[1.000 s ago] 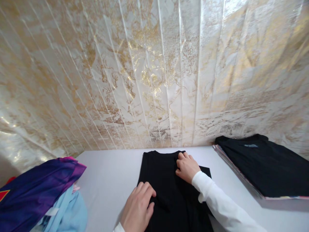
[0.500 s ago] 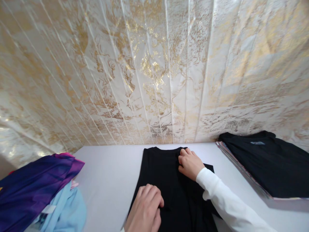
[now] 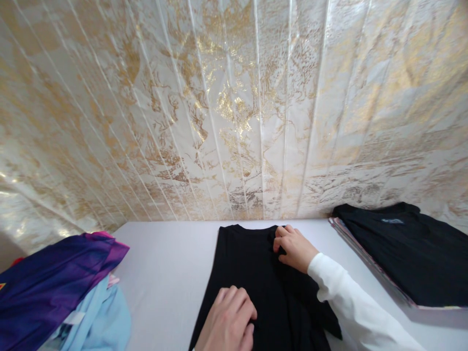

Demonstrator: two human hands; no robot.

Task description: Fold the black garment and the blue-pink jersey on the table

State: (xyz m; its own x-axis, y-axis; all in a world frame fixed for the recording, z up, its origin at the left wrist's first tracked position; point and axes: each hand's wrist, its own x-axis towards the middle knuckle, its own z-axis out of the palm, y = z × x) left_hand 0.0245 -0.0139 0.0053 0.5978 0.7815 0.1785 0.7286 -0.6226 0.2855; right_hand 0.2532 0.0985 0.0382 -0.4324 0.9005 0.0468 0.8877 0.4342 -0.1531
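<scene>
A black shirt (image 3: 248,273) lies lengthwise in front of me, its neckline toward the wall and its sides folded inward. My right hand (image 3: 294,247) is at the far right shoulder, fingers curled down and closed on the cloth. Lower on the shirt rests my left hand (image 3: 232,317), its fingers bent and pressed together against the fabric. Whether it pinches a fold there is hidden under the fingers. A dark flap of the shirt sticks out on the right, below my right forearm.
A stack of folded clothes (image 3: 405,258), a black shirt on top, stands at the right. At the left is a loose heap with a purple garment (image 3: 62,273) over a light blue one (image 3: 106,317). The white table (image 3: 164,263) meets a gold-patterned covering (image 3: 234,122) behind.
The black piece that stuck out beyond my right wrist now lies lower, below the forearm. My right hand has shifted slightly right at the shoulder; my left hand has moved slightly right and nearer.
</scene>
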